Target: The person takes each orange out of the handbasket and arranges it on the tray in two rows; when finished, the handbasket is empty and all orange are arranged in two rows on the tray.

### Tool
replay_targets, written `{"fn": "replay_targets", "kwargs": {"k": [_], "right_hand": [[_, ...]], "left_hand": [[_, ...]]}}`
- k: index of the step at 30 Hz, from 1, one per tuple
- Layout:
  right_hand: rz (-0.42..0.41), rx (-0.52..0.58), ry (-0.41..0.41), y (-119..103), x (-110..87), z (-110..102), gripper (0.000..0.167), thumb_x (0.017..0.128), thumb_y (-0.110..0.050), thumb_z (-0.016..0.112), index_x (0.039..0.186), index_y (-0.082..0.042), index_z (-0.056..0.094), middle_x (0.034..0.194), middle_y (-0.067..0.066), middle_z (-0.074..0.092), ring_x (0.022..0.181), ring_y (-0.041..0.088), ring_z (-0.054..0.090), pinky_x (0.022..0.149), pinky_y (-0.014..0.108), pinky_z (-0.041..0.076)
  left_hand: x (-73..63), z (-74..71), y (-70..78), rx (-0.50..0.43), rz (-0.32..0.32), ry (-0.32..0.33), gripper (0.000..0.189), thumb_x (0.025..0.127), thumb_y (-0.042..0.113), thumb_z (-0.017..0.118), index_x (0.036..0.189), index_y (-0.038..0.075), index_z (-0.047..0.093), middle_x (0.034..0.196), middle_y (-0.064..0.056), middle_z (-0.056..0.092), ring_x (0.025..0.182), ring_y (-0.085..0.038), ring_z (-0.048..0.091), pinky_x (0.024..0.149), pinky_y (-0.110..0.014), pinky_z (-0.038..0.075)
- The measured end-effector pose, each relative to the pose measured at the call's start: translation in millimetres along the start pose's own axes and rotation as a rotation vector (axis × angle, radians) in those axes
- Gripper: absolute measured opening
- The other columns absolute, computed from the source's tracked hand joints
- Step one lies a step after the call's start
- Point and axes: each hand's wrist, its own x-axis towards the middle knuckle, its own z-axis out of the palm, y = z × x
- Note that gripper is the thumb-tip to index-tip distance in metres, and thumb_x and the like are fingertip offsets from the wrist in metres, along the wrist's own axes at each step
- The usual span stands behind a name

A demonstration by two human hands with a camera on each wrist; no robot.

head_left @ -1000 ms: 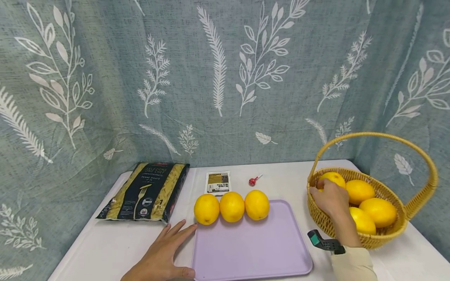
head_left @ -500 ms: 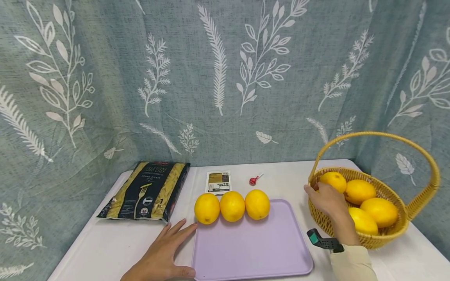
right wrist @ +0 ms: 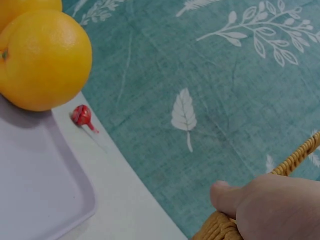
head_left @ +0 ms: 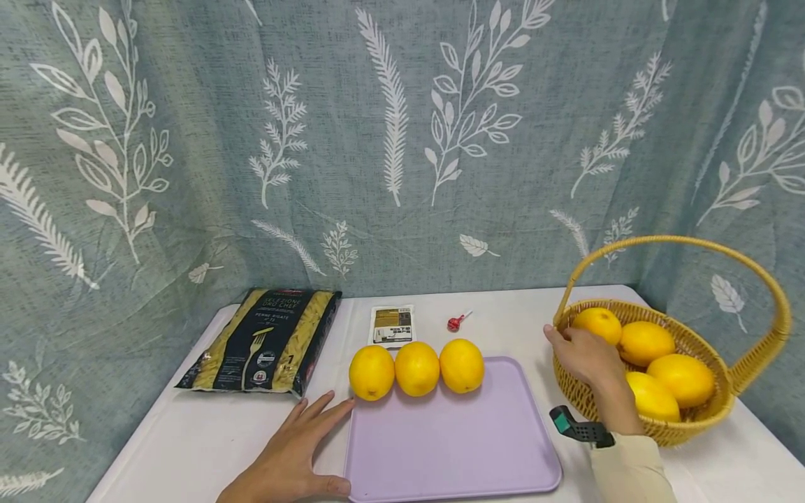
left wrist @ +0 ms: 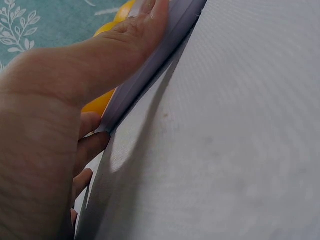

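Observation:
In the head view my left hand point(head_left: 289, 450) lies at the left edge of a lilac tray point(head_left: 453, 443). Its fingers are spread and straight; thumb and index finger touch the tray's side. Three oranges point(head_left: 418, 369) stand in a row along the tray's far edge. At the right, my right hand point(head_left: 591, 360) holds the near-left rim of a wicker basket point(head_left: 574, 391). Its thumb point(right wrist: 226, 197) shows above the rim in the right wrist view, while the other fingers are hidden. Several more yellow-orange fruits point(head_left: 681, 381) lie inside the basket.
A pasta bag point(head_left: 260, 342) lies at the back left. Behind the tray are a small flat packet point(head_left: 393, 326) and a red lollipop point(head_left: 455, 324). The basket's tall handle point(head_left: 669, 239) arches over the fruit. A leaf-patterned curtain point(head_left: 352, 140) hangs behind the table.
My right hand has drawn slightly back from the fruit inside the basket, and its thumb now points outward over the rim. The left hand, tray and oranges have stayed in place.

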Motion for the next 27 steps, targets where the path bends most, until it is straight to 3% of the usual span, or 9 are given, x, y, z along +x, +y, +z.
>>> {"fn": "replay_targets", "kwargs": {"k": [6,13,20,24,27], "right_hand": [[0.041,0.047,0.040,1,-0.4,-1,0.079,0.102,-0.067,0.035,0.127,0.003,0.063,0.118,0.027,0.064,0.094,0.040,0.060,0.075,0.050,0.051],[0.076,0.120,0.127,1,-2.6,-2,0.054,0.105,-0.046,0.048,0.120,0.002,0.068,0.115,0.027,0.067,0.097,0.043,0.062,0.080,0.054,0.052],[0.081,0.158,0.156,0,-4.0,-7,0.035,0.101,-0.034,0.058,0.102,-0.001,0.069,0.090,0.015,0.067,0.080,0.030,0.059,0.062,0.033,0.043],[0.060,0.207,0.105,1,-5.8,-18,0.028,0.096,-0.021,0.062,0.109,0.003,0.061,0.101,0.021,0.063,0.084,0.031,0.056,0.063,0.032,0.046],[0.044,0.232,0.045,2,-6.6,-26,0.038,0.093,-0.016,0.063,0.122,0.007,0.055,0.115,0.029,0.059,0.094,0.037,0.055,0.070,0.038,0.052]], "left_hand": [[0.2,-0.2,2.5,-0.008,-0.021,-0.004,0.113,0.063,0.075,0.080,0.156,0.025,0.041,0.162,-0.009,0.039,0.151,-0.041,0.026,0.123,-0.070,0.007],[0.6,-0.8,2.2,-0.008,-0.006,-0.007,0.112,0.064,0.073,0.081,0.157,0.025,0.040,0.162,-0.009,0.038,0.151,-0.042,0.025,0.122,-0.071,0.008],[1.1,0.2,0.6,-0.006,0.004,-0.004,0.113,0.064,0.073,0.081,0.157,0.024,0.040,0.161,-0.009,0.039,0.151,-0.042,0.026,0.123,-0.070,0.008],[0.8,0.4,-0.6,0.016,0.030,0.015,0.112,0.065,0.072,0.081,0.157,0.024,0.040,0.161,-0.010,0.040,0.149,-0.043,0.029,0.121,-0.072,0.012],[0.5,-0.2,-1.3,0.029,0.046,0.030,0.112,0.065,0.071,0.081,0.157,0.024,0.039,0.160,-0.011,0.040,0.148,-0.044,0.030,0.120,-0.073,0.014]]}}
